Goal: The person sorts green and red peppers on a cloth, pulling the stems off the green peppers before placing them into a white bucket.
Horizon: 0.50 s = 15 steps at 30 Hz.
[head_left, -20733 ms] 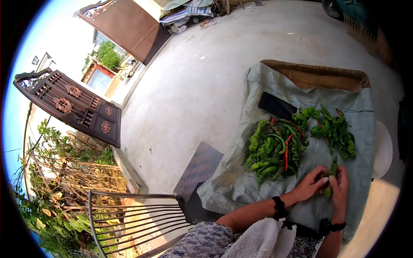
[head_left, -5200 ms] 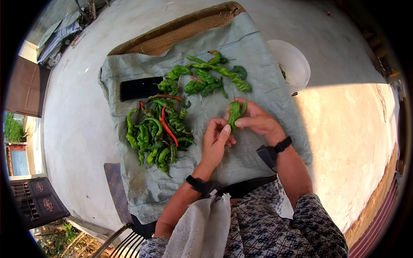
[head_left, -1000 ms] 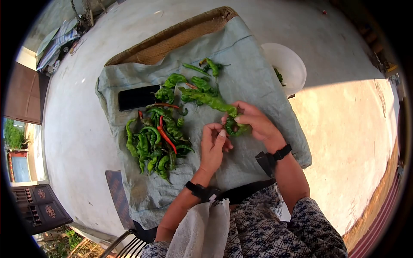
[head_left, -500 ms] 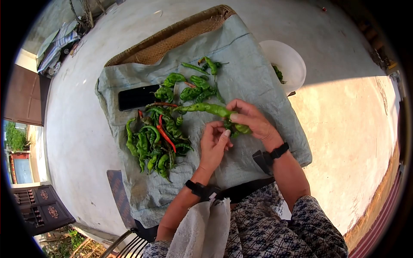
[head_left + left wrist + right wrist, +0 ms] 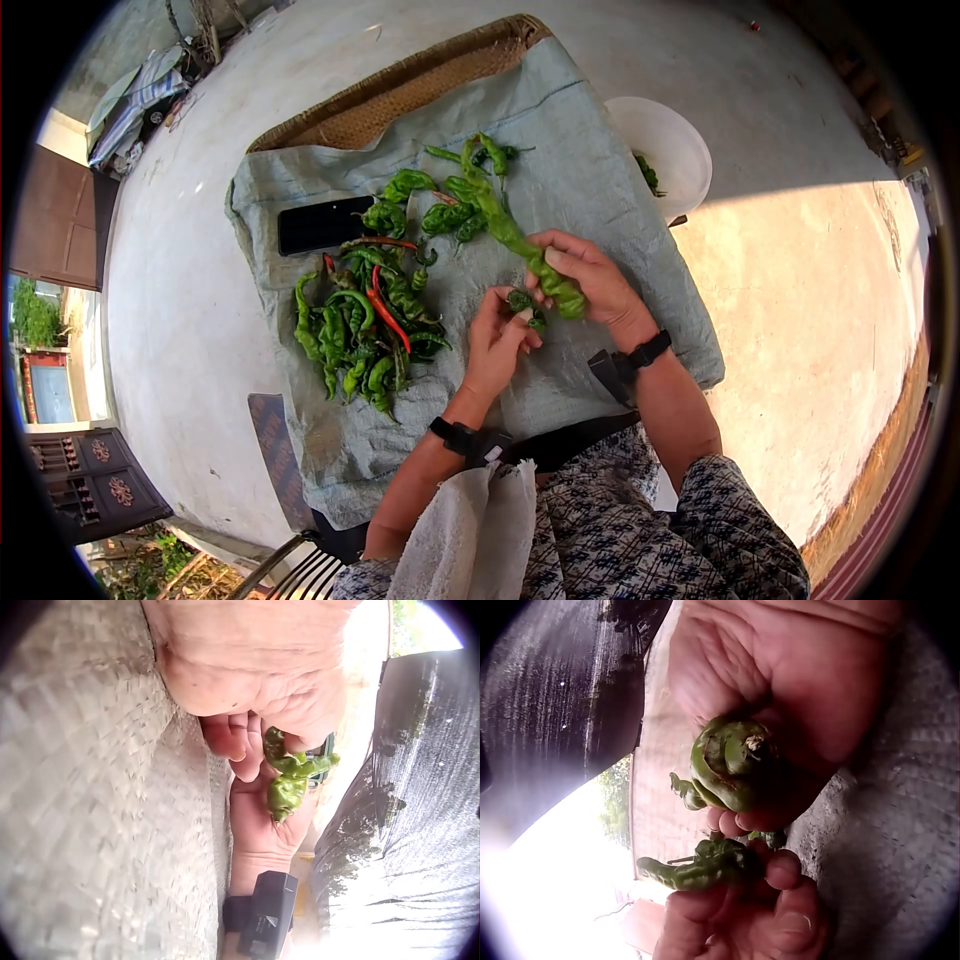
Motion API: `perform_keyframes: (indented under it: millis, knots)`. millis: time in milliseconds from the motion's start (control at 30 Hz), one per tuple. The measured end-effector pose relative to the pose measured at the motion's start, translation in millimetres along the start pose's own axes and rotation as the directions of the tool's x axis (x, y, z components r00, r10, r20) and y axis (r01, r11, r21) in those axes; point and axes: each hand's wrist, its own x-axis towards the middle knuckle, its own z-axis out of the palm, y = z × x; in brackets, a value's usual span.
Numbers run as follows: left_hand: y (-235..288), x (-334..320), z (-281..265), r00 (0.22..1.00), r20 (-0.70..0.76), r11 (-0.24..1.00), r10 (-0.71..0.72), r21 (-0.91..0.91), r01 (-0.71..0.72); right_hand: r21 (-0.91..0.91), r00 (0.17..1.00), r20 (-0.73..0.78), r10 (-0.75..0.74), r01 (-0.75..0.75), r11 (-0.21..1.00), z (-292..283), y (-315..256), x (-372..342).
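My right hand (image 5: 600,285) grips a long, twisted green chili pepper (image 5: 515,237), whose thin end points away over the sheet. In the right wrist view its stem end (image 5: 739,761) faces the camera. Close beside it, my left hand (image 5: 492,338) pinches a smaller, curled dark green pepper (image 5: 705,866) between thumb and fingers. To the left lies a pile of green peppers (image 5: 345,330) with a red pepper (image 5: 385,315) on top. Several loose green peppers (image 5: 405,185) lie beyond the hands.
A grey-green woven sheet (image 5: 620,190) covers a wicker tray (image 5: 400,85). On its left side lies a black phone (image 5: 322,226). A white bucket (image 5: 685,150) with some green bits inside stands on the concrete floor to the right.
The head view has swung round since the oldest frame. Over the last second the long pepper swings left, then back to point away, in my right hand; the small one now shows apart in my left.
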Motion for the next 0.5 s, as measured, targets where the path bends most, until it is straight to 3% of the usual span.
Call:
perform_keyframes:
  millis: [100,300,500]
  knots:
    - [0.8,-0.1,-0.1,1.0,-0.018,0.999,-0.016,-0.046,0.015,-0.044,1.0,-0.018,0.002,-0.003,0.999,3.4,0.5,1.2]
    - [0.5,-0.3,-1.4,1.0,-0.006,0.999,-0.01,-0.052,0.01,0.063,1.0,0.005,0.013,-0.014,0.998,-0.6,-0.3,4.8]
    - [1.0,0.3,-1.6,1.0,0.008,0.999,0.002,-0.033,-0.002,-0.113,0.997,0.012,0.078,-0.076,0.991,-3.9,-4.5,0.4]
